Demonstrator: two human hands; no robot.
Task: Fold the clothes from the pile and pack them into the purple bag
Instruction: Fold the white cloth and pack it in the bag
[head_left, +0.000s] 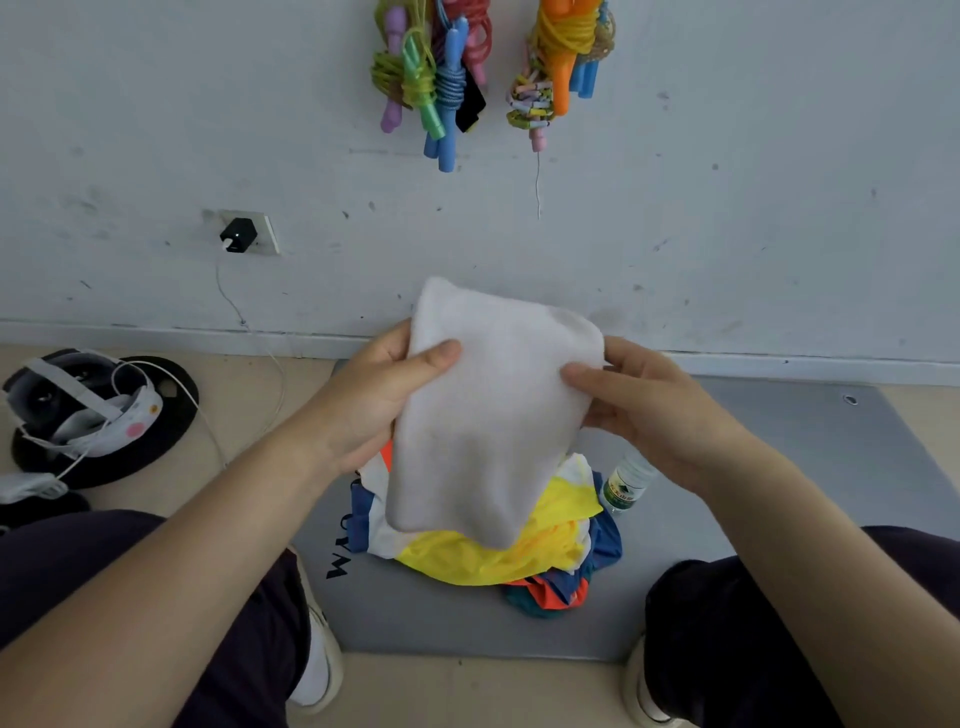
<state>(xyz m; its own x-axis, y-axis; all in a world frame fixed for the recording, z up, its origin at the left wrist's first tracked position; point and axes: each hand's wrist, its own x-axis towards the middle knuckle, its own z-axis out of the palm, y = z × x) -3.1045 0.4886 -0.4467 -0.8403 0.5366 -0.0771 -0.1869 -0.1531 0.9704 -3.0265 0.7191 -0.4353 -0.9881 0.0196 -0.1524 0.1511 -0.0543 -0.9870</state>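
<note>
Bare forearms, dark trousers, pale shoes.
The person's left hand (374, 395) and right hand (644, 410) extend from arms bare of sleeves, watches or rings. Dark navy trousers (753, 639) cover both legs at 5 and 7 o'clock. White shoes (317, 660) with cream soles show near 6 o'clock.

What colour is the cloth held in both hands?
White, plain; the cloth shows best in the head view.
</note>
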